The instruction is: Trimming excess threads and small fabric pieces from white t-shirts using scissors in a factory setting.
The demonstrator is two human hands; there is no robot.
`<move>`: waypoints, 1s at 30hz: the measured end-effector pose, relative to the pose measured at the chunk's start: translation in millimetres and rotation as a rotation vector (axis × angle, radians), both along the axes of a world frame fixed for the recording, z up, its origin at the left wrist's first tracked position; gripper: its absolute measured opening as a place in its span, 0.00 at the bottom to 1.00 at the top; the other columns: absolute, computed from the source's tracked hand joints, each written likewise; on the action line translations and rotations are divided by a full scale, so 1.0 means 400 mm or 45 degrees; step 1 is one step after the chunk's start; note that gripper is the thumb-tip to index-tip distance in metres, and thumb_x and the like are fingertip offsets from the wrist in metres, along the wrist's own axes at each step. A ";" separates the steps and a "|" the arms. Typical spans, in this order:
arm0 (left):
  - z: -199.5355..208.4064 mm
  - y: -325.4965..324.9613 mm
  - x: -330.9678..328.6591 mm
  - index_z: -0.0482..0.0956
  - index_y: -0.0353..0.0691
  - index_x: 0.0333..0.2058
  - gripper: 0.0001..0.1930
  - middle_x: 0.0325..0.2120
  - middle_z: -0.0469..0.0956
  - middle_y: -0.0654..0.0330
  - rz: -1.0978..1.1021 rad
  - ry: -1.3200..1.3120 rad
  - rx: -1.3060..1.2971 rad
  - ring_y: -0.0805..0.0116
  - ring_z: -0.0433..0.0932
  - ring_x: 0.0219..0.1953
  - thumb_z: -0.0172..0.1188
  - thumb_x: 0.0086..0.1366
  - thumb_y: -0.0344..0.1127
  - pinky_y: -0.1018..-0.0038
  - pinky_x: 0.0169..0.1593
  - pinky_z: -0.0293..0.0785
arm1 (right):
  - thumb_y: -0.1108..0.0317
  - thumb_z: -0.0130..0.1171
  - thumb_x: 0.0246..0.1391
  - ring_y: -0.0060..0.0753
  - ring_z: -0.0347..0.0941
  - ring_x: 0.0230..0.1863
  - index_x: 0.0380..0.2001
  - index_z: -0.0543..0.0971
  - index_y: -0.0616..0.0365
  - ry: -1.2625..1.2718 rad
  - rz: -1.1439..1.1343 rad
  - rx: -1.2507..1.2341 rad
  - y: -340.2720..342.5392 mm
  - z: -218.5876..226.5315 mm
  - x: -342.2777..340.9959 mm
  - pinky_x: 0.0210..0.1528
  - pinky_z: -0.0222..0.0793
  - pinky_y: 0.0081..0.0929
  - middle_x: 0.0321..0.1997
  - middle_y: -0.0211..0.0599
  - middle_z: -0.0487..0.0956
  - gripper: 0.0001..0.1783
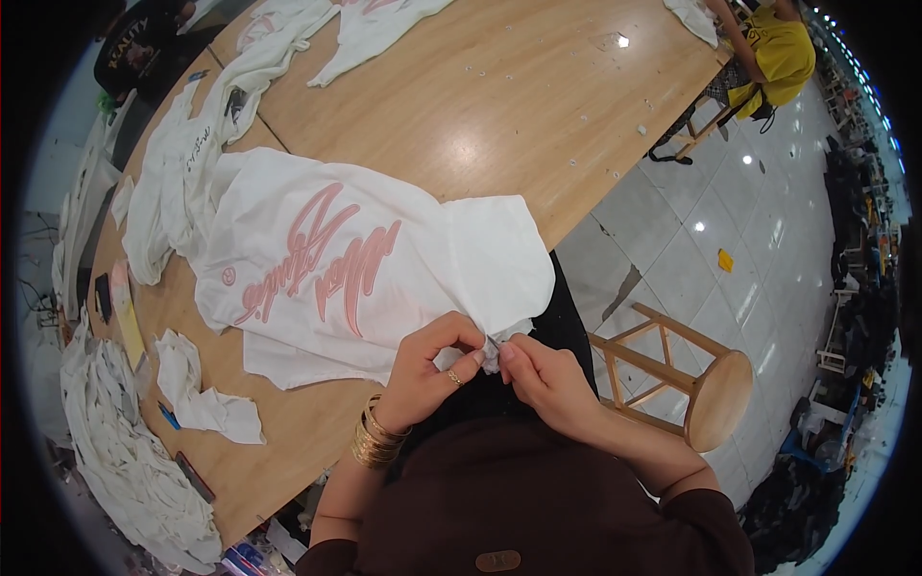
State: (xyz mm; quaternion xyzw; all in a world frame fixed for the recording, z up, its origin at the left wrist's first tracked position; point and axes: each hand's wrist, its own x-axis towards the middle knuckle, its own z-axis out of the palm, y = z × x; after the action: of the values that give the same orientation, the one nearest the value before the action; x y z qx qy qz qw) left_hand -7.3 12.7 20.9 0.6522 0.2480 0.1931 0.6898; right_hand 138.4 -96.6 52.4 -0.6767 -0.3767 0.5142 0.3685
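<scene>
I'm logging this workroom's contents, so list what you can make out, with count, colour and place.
tabletop: one, tan, upper left to centre
printed garment: one, white with pink lettering, centre
other garments: several, white, table's upper left
cloth piece: one, white, table's lower left
blue item: one, blue, beside the cloth piece
fabric heap: one, white, lower left edge
co-workers: two, in yellow and black, upper right and upper left
stools: two, tan, lower right and upper right
scrap: one, yellow, floor
background clutter: uncountable, mostly dark, right edge
bracelets: several, gold, left wrist
left hand: one, bare, pinching printed garment's lower right edge
right hand: one, bare, pinching beside it
</scene>
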 end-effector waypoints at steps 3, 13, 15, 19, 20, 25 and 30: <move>-0.010 -0.005 -0.002 0.72 0.34 0.28 0.03 0.27 0.70 0.62 0.005 -0.031 0.011 0.71 0.69 0.31 0.56 0.54 0.25 0.78 0.38 0.65 | 0.58 0.40 0.64 0.19 0.57 0.15 0.24 0.68 0.59 0.147 -0.081 -0.058 0.003 -0.009 0.004 0.20 0.56 0.21 0.11 0.29 0.61 0.19; -0.008 -0.009 -0.003 0.72 0.34 0.29 0.03 0.27 0.70 0.62 0.048 -0.027 -0.067 0.71 0.69 0.31 0.55 0.54 0.25 0.78 0.38 0.65 | 0.56 0.37 0.65 0.18 0.55 0.14 0.22 0.68 0.60 0.289 0.042 -0.161 -0.003 0.031 0.021 0.20 0.54 0.21 0.11 0.27 0.59 0.22; -0.010 -0.007 -0.003 0.72 0.34 0.28 0.03 0.27 0.70 0.62 0.037 -0.031 -0.039 0.71 0.69 0.31 0.56 0.54 0.25 0.78 0.38 0.65 | 0.56 0.37 0.65 0.18 0.54 0.14 0.22 0.68 0.60 0.293 0.046 -0.172 -0.001 0.030 0.020 0.20 0.54 0.21 0.11 0.27 0.59 0.22; -0.005 -0.002 -0.001 0.72 0.34 0.28 0.03 0.27 0.70 0.61 -0.033 -0.029 0.076 0.70 0.69 0.30 0.56 0.54 0.25 0.78 0.38 0.65 | 0.56 0.37 0.65 0.17 0.54 0.14 0.23 0.68 0.59 0.430 -0.026 -0.208 0.007 0.035 0.021 0.19 0.53 0.20 0.11 0.26 0.59 0.22; -0.006 -0.001 -0.001 0.72 0.34 0.28 0.03 0.27 0.70 0.61 -0.033 -0.028 0.077 0.70 0.69 0.30 0.56 0.54 0.25 0.78 0.38 0.65 | 0.56 0.37 0.65 0.17 0.54 0.14 0.23 0.68 0.59 0.430 -0.025 -0.207 0.010 0.033 0.023 0.19 0.53 0.20 0.11 0.26 0.59 0.22; -0.016 -0.008 -0.010 0.72 0.33 0.28 0.03 0.27 0.70 0.62 0.028 -0.021 -0.061 0.71 0.69 0.31 0.56 0.54 0.24 0.78 0.38 0.65 | 0.58 0.45 0.62 0.14 0.54 0.16 0.28 0.71 0.60 0.346 -0.236 -0.034 0.005 0.007 0.023 0.20 0.53 0.18 0.12 0.26 0.61 0.16; -0.009 -0.011 -0.009 0.72 0.33 0.28 0.03 0.27 0.71 0.62 0.011 0.000 -0.100 0.72 0.69 0.31 0.56 0.54 0.25 0.78 0.38 0.65 | 0.61 0.57 0.53 0.16 0.57 0.18 0.32 0.74 0.60 -0.059 -0.207 0.049 0.022 -0.013 0.011 0.21 0.56 0.19 0.13 0.28 0.64 0.12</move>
State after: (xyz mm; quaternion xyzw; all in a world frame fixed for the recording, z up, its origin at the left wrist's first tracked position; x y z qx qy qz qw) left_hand -11.0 8.5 17.3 0.6237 0.2583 0.1861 0.7139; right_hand 142.9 -87.8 47.2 -0.7095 -0.3387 0.4595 0.4133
